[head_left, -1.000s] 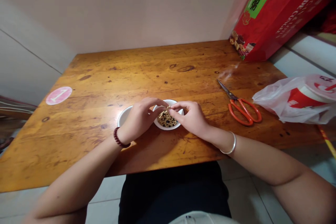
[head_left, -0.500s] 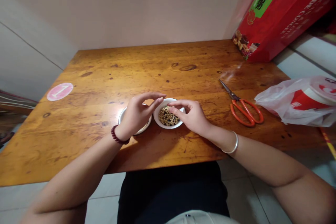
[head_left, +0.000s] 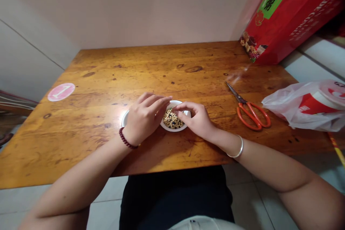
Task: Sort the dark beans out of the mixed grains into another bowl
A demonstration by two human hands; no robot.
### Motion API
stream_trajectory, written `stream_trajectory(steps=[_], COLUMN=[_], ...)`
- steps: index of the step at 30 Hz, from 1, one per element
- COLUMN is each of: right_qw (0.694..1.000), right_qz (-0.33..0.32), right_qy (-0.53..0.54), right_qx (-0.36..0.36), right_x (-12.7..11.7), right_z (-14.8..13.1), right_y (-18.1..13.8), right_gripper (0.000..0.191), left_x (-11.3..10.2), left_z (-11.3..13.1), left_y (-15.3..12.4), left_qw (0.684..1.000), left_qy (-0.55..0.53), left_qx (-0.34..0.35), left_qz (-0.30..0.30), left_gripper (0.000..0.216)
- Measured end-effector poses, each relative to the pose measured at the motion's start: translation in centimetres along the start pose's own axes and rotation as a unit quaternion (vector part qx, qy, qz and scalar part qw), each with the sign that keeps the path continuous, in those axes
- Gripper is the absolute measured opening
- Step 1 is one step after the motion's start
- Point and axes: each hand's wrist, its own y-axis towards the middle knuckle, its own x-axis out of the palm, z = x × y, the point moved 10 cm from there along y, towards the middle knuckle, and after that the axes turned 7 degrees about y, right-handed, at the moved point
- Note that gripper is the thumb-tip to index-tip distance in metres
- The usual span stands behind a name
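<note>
A white bowl (head_left: 168, 126) with a dark rim holds pale yellow beans mixed with black ones (head_left: 173, 120). My right hand (head_left: 196, 118) reaches over its right side, with thumb and index fingertips close together above the beans; anything between them is too small to make out. Over a second white bowl (head_left: 124, 118) on the left lies my left hand (head_left: 147, 115), back up, covering most of it. The left fingers are stretched out toward the bean bowl's left rim, and the thumb is hidden behind them.
Orange-handled scissors (head_left: 252, 113) lie open to the right on the wooden table (head_left: 129, 68). Beyond them are a red and white cup in a plastic bag (head_left: 309, 104) and a large red box (head_left: 291, 21). A pink sticker (head_left: 61, 92) marked 1 is at the left.
My left hand has turned palm down and moved slightly right; its earlier thumb-and-finger pinch no longer shows. My right hand stays nearly still at the bean bowl.
</note>
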Motion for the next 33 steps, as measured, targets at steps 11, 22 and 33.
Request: stream_trajectory(steps=[11, 22, 33], right_qw=[1.000, 0.999, 0.998], right_qz=[0.008, 0.038, 0.014], right_qy=[-0.026, 0.020, 0.025], right_qx=[-0.008, 0.032, 0.059], right_x=[-0.2, -0.7, -0.3], right_z=[-0.2, -0.3, 0.0], right_y=[0.2, -0.2, -0.1], right_gripper=[0.009, 0.034, 0.037], left_x=[2.2, 5.0, 5.8], left_z=[-2.3, -2.8, -2.3], left_y=[-0.4, -1.3, -1.4], left_qw=[0.967, 0.889, 0.882], left_qy=[-0.175, -0.343, -0.346], left_qx=[-0.168, -0.246, -0.242], left_qz=[-0.080, -0.177, -0.209], left_gripper=[0.018, 0.028, 0.035])
